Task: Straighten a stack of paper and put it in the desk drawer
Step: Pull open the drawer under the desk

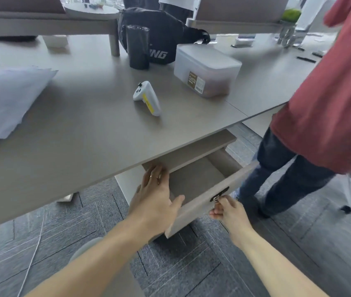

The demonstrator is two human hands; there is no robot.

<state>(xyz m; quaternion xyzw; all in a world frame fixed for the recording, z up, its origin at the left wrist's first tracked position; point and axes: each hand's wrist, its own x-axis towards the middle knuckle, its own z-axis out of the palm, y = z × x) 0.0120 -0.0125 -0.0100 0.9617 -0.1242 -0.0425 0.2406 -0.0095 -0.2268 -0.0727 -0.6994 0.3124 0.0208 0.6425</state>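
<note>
The stack of white paper (5,99) lies fanned and uneven on the grey desk (80,133) at the far left. Below the desk's front edge the drawer (209,198) stands pulled out, and its inside looks bare. My left hand (155,196) rests flat over the drawer's left corner, fingers spread, thumb hooked over the front panel. My right hand (228,209) pinches the small metal key (215,199) that sits in the lock on the drawer front.
On the desk lie a white game controller (147,97), a frosted plastic box (206,71), a black roll (138,47) and a black bag (161,33). A person in a red shirt (329,99) stands close by the drawer's right side. Grey carpet lies below.
</note>
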